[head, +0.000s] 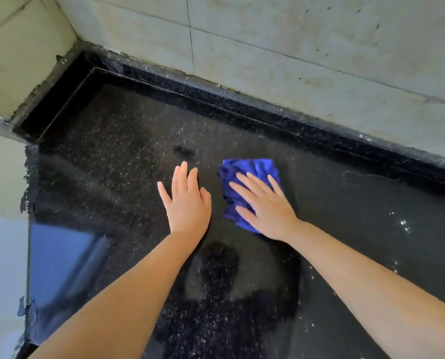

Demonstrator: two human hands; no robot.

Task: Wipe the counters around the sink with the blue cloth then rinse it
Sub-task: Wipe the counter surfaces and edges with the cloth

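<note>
Blue cloth, bright and bunched into wrinkly folds, lies on the shiny black speckled counter near the back wall. Right hand presses flat on it, fingers straight. Left hand rests flat just beside it, holding nothing.

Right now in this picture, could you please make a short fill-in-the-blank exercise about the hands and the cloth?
1. The right hand presses flat on the ____ cloth.
2. The left hand lies on the counter with its fingers ____.
3. The cloth lies to the ____ of the left hand.

Missing words: blue; straight; right
</note>
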